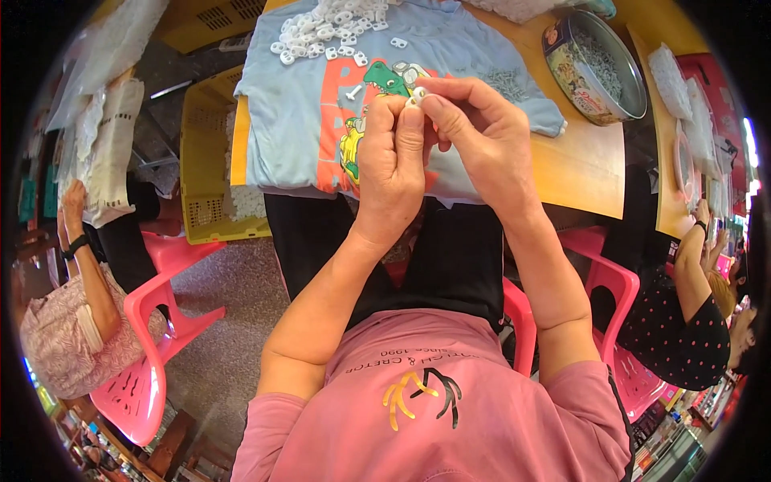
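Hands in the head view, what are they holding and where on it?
Both the left hand and right hand pinch one small white plastic piece between their fingertips, at its edges; the exact grip is too small to tell.

Both forearms come up from the lower edge and converge toward the middle of the view, elbows bent and held out from the body, the upper arms bare below short sleeves. The left hand (391, 165) is raised with its back toward the camera, wrist straight, its fingers (411, 120) curled up and pressed together at the tips. The right hand (482, 136) sits just beside it, slightly higher, wrist bent inward so that its thumb and forefinger reach across to the left (the other fingers fold loosely behind). The fingertips of the two hands meet, pinched closed against each other at one small point.
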Demonstrator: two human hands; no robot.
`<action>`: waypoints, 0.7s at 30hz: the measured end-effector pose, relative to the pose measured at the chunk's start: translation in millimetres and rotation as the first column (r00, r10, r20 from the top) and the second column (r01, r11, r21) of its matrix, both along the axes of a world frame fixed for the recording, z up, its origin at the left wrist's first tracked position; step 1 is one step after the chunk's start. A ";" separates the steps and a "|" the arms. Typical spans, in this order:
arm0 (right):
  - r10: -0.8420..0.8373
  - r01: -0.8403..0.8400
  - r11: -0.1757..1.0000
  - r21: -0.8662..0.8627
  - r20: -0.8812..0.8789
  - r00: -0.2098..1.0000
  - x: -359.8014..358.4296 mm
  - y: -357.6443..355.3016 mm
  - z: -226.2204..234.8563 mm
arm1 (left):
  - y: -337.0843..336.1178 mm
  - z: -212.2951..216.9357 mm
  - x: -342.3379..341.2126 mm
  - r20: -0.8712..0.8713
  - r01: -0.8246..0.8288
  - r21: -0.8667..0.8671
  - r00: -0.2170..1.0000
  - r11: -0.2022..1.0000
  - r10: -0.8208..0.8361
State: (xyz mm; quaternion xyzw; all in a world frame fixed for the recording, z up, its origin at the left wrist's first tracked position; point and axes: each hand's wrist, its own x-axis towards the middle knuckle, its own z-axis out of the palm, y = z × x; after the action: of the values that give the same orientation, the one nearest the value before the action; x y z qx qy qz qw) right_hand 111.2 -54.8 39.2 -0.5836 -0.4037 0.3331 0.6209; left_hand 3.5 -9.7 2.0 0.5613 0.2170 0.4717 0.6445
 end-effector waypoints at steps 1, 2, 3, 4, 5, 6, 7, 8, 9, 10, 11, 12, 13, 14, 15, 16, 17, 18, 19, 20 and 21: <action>0.017 -0.017 0.999 -0.027 -0.012 1.000 2.1 -0.5 0.3 | -0.9 0.1 0.2 0.001 0.006 0.002 1.000 1.000 -0.006; 0.034 -0.035 0.998 -0.053 -0.024 0.999 4.3 -1.1 0.5 | -1.8 -0.2 -0.3 -0.024 0.004 0.040 1.000 0.999 -0.003; 0.028 -0.029 0.998 -0.052 -0.024 0.999 6.9 -1.5 1.5 | -2.1 -0.3 -0.5 -0.048 0.002 0.078 0.999 0.997 0.002; 0.055 -0.058 0.997 -0.055 -0.062 0.997 9.5 -2.0 2.9 | -1.9 -0.2 -0.6 -0.049 0.007 0.079 0.999 0.997 -0.003; 0.082 -0.088 0.994 -0.058 -0.100 0.992 11.8 -2.5 3.4 | -1.7 -0.1 -0.8 -0.065 0.011 0.090 0.998 0.996 -0.005; 0.077 -0.083 0.995 -0.057 -0.101 0.992 13.9 -3.3 2.5 | -1.8 -0.1 -0.6 -0.082 0.014 0.101 0.997 0.995 -0.006; 0.098 -0.104 0.994 -0.042 -0.125 0.987 15.6 -3.7 1.2 | -1.4 -1.3 -0.1 -0.084 0.017 0.103 0.996 0.995 -0.009; 0.120 -0.125 0.992 -0.026 -0.148 0.982 16.4 -4.3 0.5 | -1.0 -4.1 0.7 -0.065 0.018 0.083 0.998 0.996 -0.012; 0.118 -0.123 0.992 -0.024 -0.150 0.982 16.3 -4.8 0.7 | -1.1 -6.7 1.0 -0.046 0.019 0.062 0.999 0.998 -0.016; 0.125 -0.130 0.991 -0.017 -0.175 0.977 15.6 -5.0 1.3 | -1.3 -8.3 0.2 -0.049 0.021 0.065 0.999 0.998 -0.017; 0.132 -0.137 0.991 -0.010 -0.200 0.971 14.8 -5.2 1.9 | -1.6 -9.8 -0.8 -0.046 0.016 0.046 0.999 0.999 -0.013; 0.131 -0.135 0.991 -0.007 -0.202 0.971 13.9 -5.6 2.3 | -1.6 -11.6 -1.8 -0.043 0.011 0.028 0.999 1.000 -0.009; 0.141 -0.148 0.989 -0.013 -0.238 0.961 13.6 -6.5 3.2 | -1.4 -14.6 -2.0 -0.043 0.013 0.029 0.999 0.999 -0.012; 0.150 -0.161 0.987 -0.018 -0.273 0.950 13.0 -7.2 3.8 | -0.7 -17.5 -2.0 0.005 0.021 0.009 1.000 1.000 -0.021; 0.148 -0.158 0.987 -0.016 -0.273 0.951 11.5 -7.1 4.3 | -0.2 -19.5 -1.9 0.054 0.030 -0.011 0.998 0.999 -0.029; 0.146 -0.159 0.987 -0.016 -0.314 0.938 9.4 -6.7 4.8 | -0.5 -18.9 -0.6 0.054 0.035 -0.010 0.998 0.999 -0.034; 0.144 -0.160 0.987 -0.015 -0.354 0.924 8.1 -6.7 5.3 | -1.1 -17.8 0.9 0.138 0.042 -0.028 0.990 0.999 -0.038; 0.140 -0.155 0.988 -0.015 -0.353 0.925 8.0 -7.3 5.7 | -1.4 -16.7 2.0 0.220 0.050 -0.047 0.975 0.998 -0.039; 0.155 -0.173 0.985 -0.017 -0.368 0.917 7.6 -8.0 5.4 | -1.0 -15.7 1.1 0.219 0.054 -0.045 0.975 0.997 -0.043; 0.170 -0.191 0.981 -0.018 -0.383 0.908 7.2 -8.5 5.2 | 0.0 -14.5 -0.6 0.256 0.093 -0.047 0.964 0.994 -0.078; 0.167 -0.187 0.982 -0.017 -0.384 0.908 6.4 -8.8 5.8 | 0.3 -13.5 -1.8 0.292 0.132 -0.048 0.950 0.990 -0.113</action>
State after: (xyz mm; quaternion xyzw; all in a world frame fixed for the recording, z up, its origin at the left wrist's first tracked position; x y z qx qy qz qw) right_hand 117.6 -63.6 44.9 -0.4849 -0.3176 0.5056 0.6390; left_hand 1.7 -9.3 -11.5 0.4772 0.1011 0.5000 0.7156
